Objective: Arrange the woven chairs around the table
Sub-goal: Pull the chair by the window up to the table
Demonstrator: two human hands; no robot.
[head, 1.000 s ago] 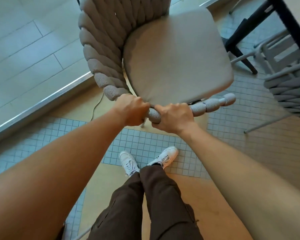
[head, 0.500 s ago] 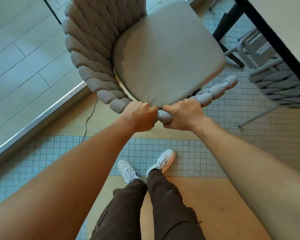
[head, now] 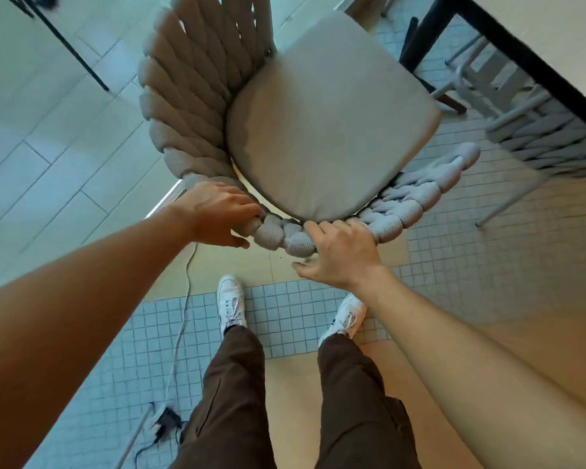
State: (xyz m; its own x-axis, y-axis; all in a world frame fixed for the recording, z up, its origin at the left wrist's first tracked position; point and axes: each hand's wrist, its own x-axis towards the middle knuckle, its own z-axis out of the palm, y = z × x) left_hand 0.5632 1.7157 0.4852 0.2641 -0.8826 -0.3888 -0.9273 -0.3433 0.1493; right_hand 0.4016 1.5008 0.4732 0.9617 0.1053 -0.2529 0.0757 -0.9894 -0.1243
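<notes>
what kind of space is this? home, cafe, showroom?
Probably a cafe or a dining corner, though a home patio can't be ruled out. Cues: matching woven chairs, one at the hands and a second tucked under a dark-edged table, plus mosaic tile floor meeting plank flooring.

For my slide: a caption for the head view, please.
Both hands, left and right, loosely touch the grey woven rope chair.
</notes>
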